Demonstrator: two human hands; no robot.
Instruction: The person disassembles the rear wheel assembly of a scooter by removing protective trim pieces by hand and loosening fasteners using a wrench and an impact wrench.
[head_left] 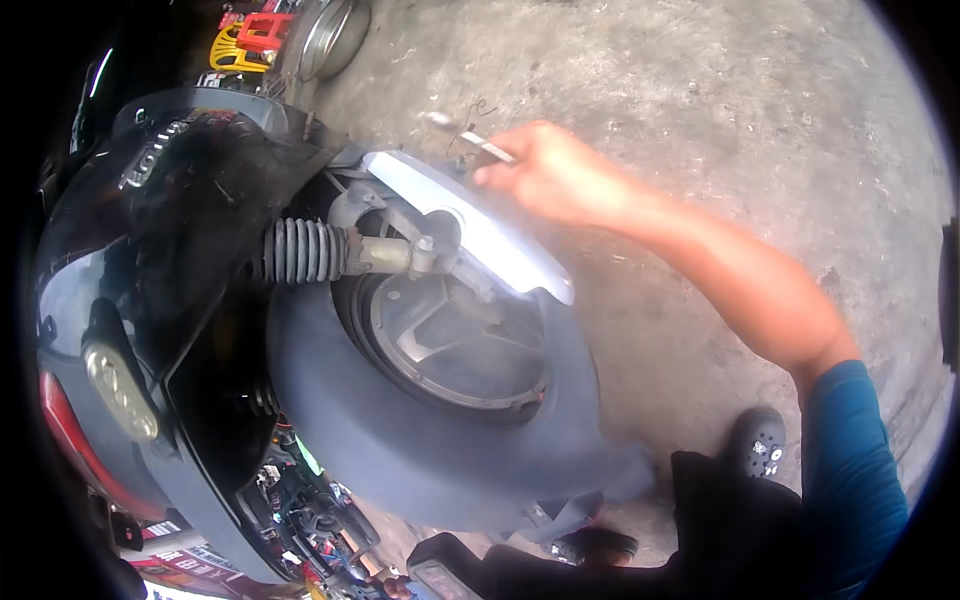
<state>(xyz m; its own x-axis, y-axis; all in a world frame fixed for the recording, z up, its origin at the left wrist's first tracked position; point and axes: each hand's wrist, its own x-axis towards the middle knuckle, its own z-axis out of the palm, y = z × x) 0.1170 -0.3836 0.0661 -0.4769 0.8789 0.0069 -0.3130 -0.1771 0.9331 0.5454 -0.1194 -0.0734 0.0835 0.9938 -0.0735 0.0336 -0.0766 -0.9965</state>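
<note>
My right hand (530, 170) is closed around a slim metal tool (490, 148), whose far end is blurred and looks like a wrench. The hand is above the floor, just beyond a silver-white cover (470, 225) beside the wheel. A ribbed rubber boot (303, 250) and a metal shock absorber (385, 255) lead to that cover. Below them is the wheel (450, 345), partly enclosed by a dark grey fender (400, 450). My left hand does not show.
Glossy black scooter bodywork (150, 230) fills the left side. Red (265, 32) and yellow (232, 48) plastic stools and a round metal basin (335, 40) stand at the top. A clog-shod foot (758, 445) rests on the concrete floor (720, 100). Mixed small items (310, 505) lie at the bottom.
</note>
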